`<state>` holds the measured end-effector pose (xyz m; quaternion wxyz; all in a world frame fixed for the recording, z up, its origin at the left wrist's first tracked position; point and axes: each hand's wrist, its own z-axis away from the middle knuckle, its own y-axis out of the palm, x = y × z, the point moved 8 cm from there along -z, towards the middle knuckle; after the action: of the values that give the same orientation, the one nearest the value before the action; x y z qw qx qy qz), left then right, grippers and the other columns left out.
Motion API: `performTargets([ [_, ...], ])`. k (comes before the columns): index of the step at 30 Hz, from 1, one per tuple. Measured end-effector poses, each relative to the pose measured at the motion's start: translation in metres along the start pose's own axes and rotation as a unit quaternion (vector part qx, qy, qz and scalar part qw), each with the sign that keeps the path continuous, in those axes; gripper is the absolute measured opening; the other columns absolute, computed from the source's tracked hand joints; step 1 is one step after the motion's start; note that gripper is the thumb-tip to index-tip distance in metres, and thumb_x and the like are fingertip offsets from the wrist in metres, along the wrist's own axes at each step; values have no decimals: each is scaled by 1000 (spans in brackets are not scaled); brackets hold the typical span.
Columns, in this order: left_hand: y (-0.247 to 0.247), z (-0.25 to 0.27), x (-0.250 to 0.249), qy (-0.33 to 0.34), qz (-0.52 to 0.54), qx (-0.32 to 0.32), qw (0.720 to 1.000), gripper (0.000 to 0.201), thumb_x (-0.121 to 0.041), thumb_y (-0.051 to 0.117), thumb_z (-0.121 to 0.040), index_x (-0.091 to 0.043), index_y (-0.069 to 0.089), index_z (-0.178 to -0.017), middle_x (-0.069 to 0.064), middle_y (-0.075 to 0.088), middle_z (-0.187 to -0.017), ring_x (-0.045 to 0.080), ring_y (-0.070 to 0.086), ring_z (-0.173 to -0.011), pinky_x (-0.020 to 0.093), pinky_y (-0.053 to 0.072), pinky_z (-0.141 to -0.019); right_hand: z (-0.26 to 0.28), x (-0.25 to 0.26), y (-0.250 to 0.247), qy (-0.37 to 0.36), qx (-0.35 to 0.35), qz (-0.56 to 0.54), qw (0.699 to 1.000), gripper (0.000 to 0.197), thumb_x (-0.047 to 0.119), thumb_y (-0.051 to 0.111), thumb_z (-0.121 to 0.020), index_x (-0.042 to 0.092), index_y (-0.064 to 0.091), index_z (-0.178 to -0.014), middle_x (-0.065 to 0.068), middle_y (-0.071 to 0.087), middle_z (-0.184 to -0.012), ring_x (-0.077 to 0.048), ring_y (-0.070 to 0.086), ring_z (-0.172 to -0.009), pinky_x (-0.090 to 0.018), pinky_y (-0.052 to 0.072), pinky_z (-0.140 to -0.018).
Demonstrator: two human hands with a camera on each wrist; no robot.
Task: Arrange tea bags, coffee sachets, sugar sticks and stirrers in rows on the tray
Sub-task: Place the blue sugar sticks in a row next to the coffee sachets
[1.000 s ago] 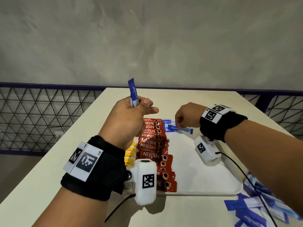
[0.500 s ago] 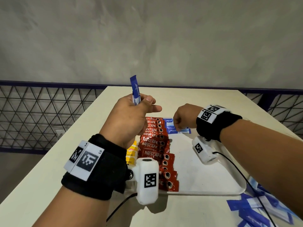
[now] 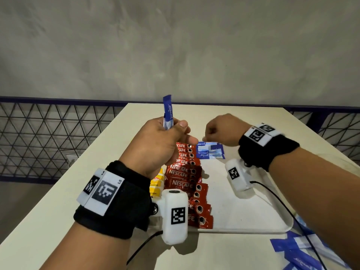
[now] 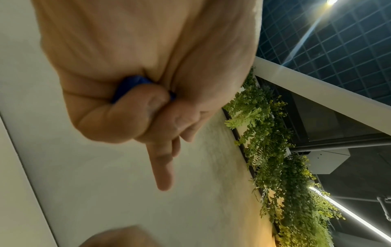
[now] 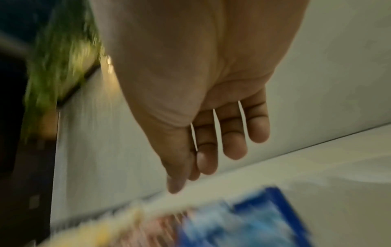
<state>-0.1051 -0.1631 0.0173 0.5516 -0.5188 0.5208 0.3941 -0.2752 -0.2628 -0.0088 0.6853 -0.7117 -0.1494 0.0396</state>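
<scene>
- Sugar stick (image 3: 168, 113), blue, stands upright in the left hand (image 3: 159, 145), gripped in curled fingers with the thumb across it; its top pokes out at 12 o'clock from the fist.
- Right hand (image 3: 224, 129) hovers just above the laid sugar sticks (image 3: 210, 152), holding nothing; its fingers (image 5: 232, 145) hang loose and nearly straight in the wrist view.
- Those sticks lie at the far end of the white tray (image 3: 253, 217).
- Coffee sachets (image 3: 185, 178), red, run in an overlapping row at 9 o'clock from them.
- Yellow tea bags (image 3: 156, 185) sit further toward 9 o'clock.
- Loose blue sticks (image 3: 303, 252) lie on the table (image 3: 48, 221), at 5 o'clock from the tray.
</scene>
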Motion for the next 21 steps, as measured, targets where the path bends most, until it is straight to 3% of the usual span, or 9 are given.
performTargets([
  [2,5,1,3,-4,-10,28,1000,24,-28,48,-99,-7,60,-97,6,74,-78,12,38,-40,23,34,-40,20,6,-25,0,-57,-193,980,22,42,64,-88,21,69,-79,9,66,-76,-10,59,-70,-28,47,-69],
  [4,13,2,4,-5,-19,63,998,24,-26,49,-99,-4,59,-97,8,74,-76,16,36,-40,23,32,-40,46,26,-42,-42,-75,-375,923,23,43,65,-86,21,71,-81,9,68,-72,-9,55,-62,-28,48,-68],
  [6,22,4,6,-8,-20,100,995,21,-23,50,-99,-6,58,-92,11,73,-75,18,34,-40,22,29,-39,70,46,-52,-93,-73,-458,881,25,46,66,-82,22,72,-84,7,67,-71,-9,54,-61,-24,47,-66],
  [12,37,6,14,-18,-16,154,988,17,-21,54,-98,-8,58,-88,16,69,-67,16,33,-36,21,28,-37,92,64,-53,-152,-82,-520,837,14,29,67,-77,16,68,-83,9,67,-71,-4,55,-60,-21,47,-62],
  [15,45,9,17,-24,7,177,984,18,-19,56,-96,-9,58,-82,16,66,-63,15,32,-31,18,26,-34,90,64,-45,-153,-73,-532,829,7,23,69,-82,17,68,-85,7,69,-75,-7,55,-61,-24,47,-63],
  [17,48,11,16,-24,24,190,981,18,-24,59,-91,-7,60,-86,16,68,-66,14,31,-31,18,25,-33,89,62,-44,-151,-76,-542,824,3,17,67,-85,14,66,-85,8,67,-72,-8,54,-59,-24,46,-61],
  [19,46,9,13,-16,26,176,984,20,-27,60,-88,-7,61,-92,12,69,-67,13,28,-32,18,23,-34,86,54,-44,-127,-93,-546,823,4,12,63,-88,11,65,-84,8,65,-68,-10,52,-56,-24,46,-59],
  [21,38,6,9,-7,28,134,991,13,-19,57,-94,-8,58,-86,1,64,-54,12,26,-33,18,21,-36,85,44,-43,-95,-106,-546,826,7,12,62,-90,10,65,-84,5,65,-69,-12,51,-55,-28,45,-60],
])
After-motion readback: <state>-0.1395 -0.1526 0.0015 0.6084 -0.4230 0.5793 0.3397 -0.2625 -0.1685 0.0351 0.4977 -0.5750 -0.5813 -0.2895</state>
